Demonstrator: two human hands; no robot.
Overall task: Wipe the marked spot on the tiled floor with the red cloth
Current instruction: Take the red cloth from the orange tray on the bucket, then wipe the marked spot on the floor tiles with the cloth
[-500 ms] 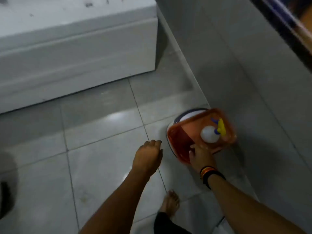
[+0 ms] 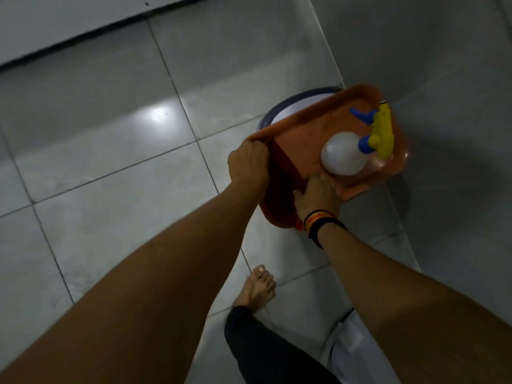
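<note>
An orange tray (image 2: 327, 112) rests on a white bucket with a dark blue rim (image 2: 288, 106) by the wall. A dark red cloth (image 2: 282, 173) lies in the tray's left part. My left hand (image 2: 248, 164) is closed over the tray's left corner, at the cloth's edge. My right hand (image 2: 315, 198), with bands on the wrist, lies on the tray's near side at the cloth's right edge; its fingers curl down, and I cannot see whether they hold anything. A white spray bottle with a yellow and blue head (image 2: 346, 153) lies in the tray's right part.
Grey floor tiles (image 2: 110, 167) stretch to the left, with a light glare on one. A white bathtub side (image 2: 55, 26) runs along the top left. The grey wall (image 2: 443, 79) stands at right. My bare foot (image 2: 257, 286) is just below the tray.
The view has come closer to the tray. My left hand has moved right from above the floor and closed on the tray's left corner. My right hand stays at the tray's near side.
</note>
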